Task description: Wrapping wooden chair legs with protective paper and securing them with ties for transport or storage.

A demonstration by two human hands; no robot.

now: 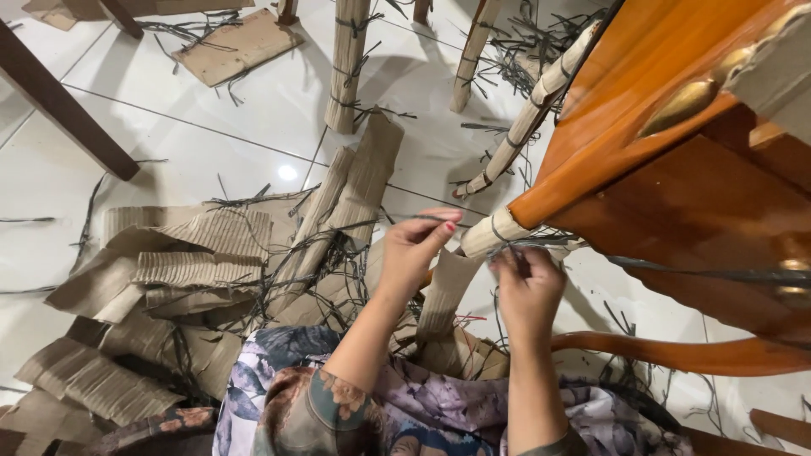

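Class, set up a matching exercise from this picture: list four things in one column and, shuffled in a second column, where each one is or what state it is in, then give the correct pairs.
Column 1
1. left hand
2. right hand
3. torn cardboard pieces
4. polished wooden chair

Column 2
A. heaped on the white tiled floor, at the left
B. pinching a thin dark string, thumb and finger together
C. tipped over at the right, one leg end wrapped in cardboard
D. fingers on the dark ties at the wrapped leg end

Pairs: 1-B, 2-D, 3-A, 4-C
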